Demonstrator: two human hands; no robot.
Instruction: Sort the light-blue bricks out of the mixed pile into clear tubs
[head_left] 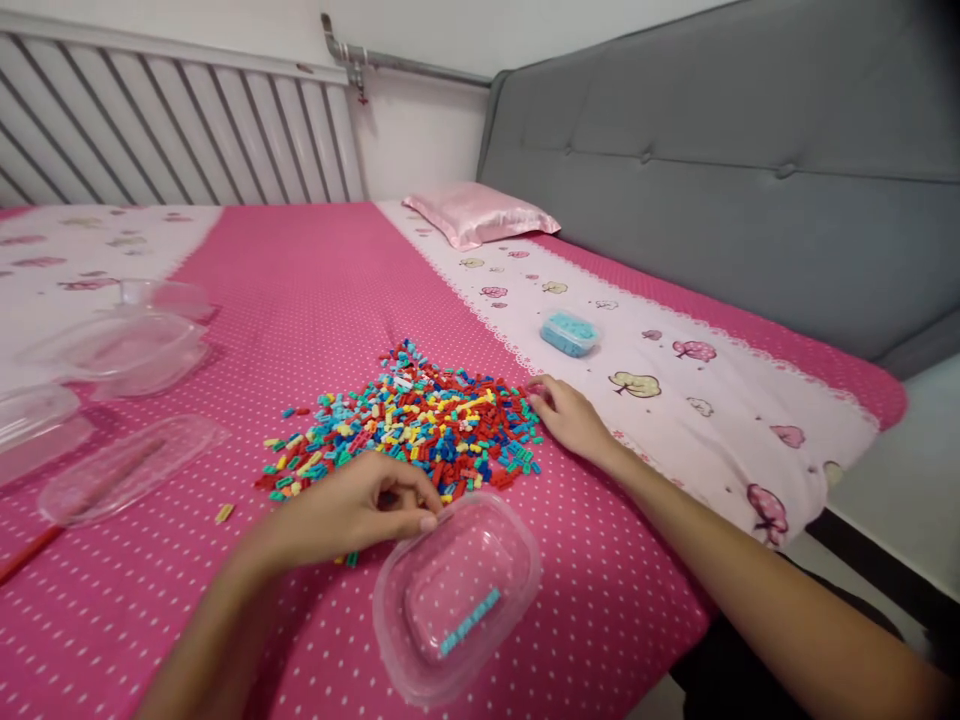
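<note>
A heap of small plastic building bricks [450,425] in red, blue, yellow, green and white lies on the pink dotted bedspread. In front of it sits a clear plastic container [517,590] with a short row of light-blue bricks [470,622] inside. My left hand [367,505] is closed, thumb and fingertips pinched at the container's upper-left rim. At the heap's right edge is my right hand [570,415], its thumb and forefinger slightly apart beside the bricks. No brick shows between them.
A small clear tub of blue pieces [568,333] stands beyond my right hand. To the left are clear containers [127,350] and a lid [172,455] with a red stick [105,490]. A pillow [480,212], grey headboard [712,170] and radiator [172,120] are behind.
</note>
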